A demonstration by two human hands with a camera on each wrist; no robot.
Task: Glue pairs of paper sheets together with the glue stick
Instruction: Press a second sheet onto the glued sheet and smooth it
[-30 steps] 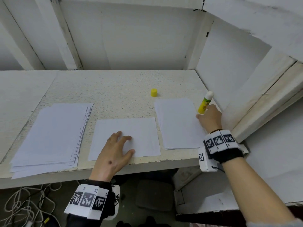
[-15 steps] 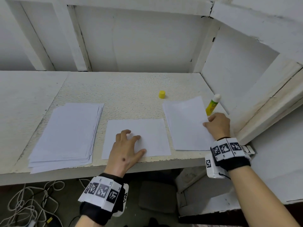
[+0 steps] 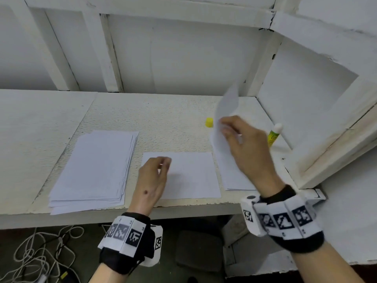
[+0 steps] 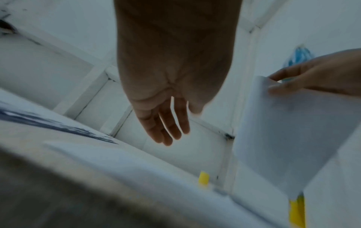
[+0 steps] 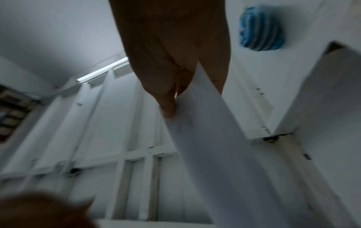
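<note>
Table [image 3: 163, 119], white and rough, carries a thick stack of paper [image 3: 91, 170] at the left, a single sheet [image 3: 193, 176] in the middle and a thinner pile [image 3: 234, 176] at the right. Right hand [image 3: 244, 144] pinches a lifted sheet [image 3: 226, 111] above that pile, thumb and fingers clamped on its edge. Left hand [image 3: 153, 176] hovers over the single sheet, fingers relaxed and apart, holding nothing. Glue stick [image 3: 274, 134] stands uncapped near the right wall, its yellow cap [image 3: 209, 122] just beside the lifted sheet. Risks: the limp sheet may land skewed on the middle one, or the swinging hand may topple the glue stick.
</note>
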